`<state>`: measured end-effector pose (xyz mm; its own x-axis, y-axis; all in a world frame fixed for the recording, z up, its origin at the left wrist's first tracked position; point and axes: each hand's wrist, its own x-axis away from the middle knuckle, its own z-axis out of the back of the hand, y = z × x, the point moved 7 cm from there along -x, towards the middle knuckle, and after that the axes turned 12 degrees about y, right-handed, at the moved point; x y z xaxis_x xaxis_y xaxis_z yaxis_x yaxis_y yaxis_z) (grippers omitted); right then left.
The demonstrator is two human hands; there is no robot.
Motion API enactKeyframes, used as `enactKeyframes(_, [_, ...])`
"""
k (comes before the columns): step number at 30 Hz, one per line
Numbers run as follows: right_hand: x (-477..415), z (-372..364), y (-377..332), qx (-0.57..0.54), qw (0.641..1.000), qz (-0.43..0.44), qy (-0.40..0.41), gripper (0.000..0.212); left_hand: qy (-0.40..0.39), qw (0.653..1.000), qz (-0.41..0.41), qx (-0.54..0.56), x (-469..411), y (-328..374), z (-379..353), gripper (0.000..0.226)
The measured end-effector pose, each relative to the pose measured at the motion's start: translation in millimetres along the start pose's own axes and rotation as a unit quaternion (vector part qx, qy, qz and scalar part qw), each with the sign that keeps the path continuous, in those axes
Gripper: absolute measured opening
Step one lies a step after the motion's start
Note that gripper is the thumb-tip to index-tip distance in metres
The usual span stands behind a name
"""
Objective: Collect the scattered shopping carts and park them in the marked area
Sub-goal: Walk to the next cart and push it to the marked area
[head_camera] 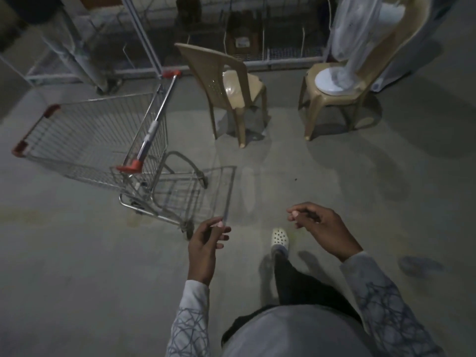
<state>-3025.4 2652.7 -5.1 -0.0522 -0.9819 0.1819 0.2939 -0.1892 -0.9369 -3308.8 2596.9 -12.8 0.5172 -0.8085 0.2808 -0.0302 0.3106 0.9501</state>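
Bare floor [288,173] open ahead, bounded left by shopping cart [98,135], beyond by left chair [206,68], right chair [332,106], wire shelving [291,52]

Readable text: none
Pale sticker [242,42] on dark brown box [241,23]: too blurred to read
Silver wire shopping cart [98,135]: no legible print
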Motion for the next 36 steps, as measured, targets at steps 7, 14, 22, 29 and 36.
enactKeyframes(7, [-216.6,-16.5,-60.2,0.002,0.999,0.003,-0.038,0.013,0.030,0.998,-0.013,-0.054,-141.4,54.1,-62.6,0.025])
enactKeyframes(14, [-379.5,-104.5,-134.5,0.019,0.996,0.020,-0.090,0.014,0.191,0.968,-0.102,-0.131,-253.4,128.6,-41.3,0.025])
enactKeyframes(22, [-462.3,-262.7,-173.3,0.090,0.962,0.112,-0.232,0.007,0.282,0.776,-0.014,-0.563,-381.9,116.1,8.6,0.066])
enactKeyframes(29, [-503.0,-378.2,-222.3,0.309,0.789,0.434,-0.305,0.042,0.215,0.770,0.199,-0.567,-412.7,90.9,40.3,0.042])
enactKeyframes(36, [-507.8,-466.7,-229.3,0.321,0.621,0.620,-0.358,0.029,0.256,0.739,0.291,-0.552,-409.4,96.4,39.8,0.037])
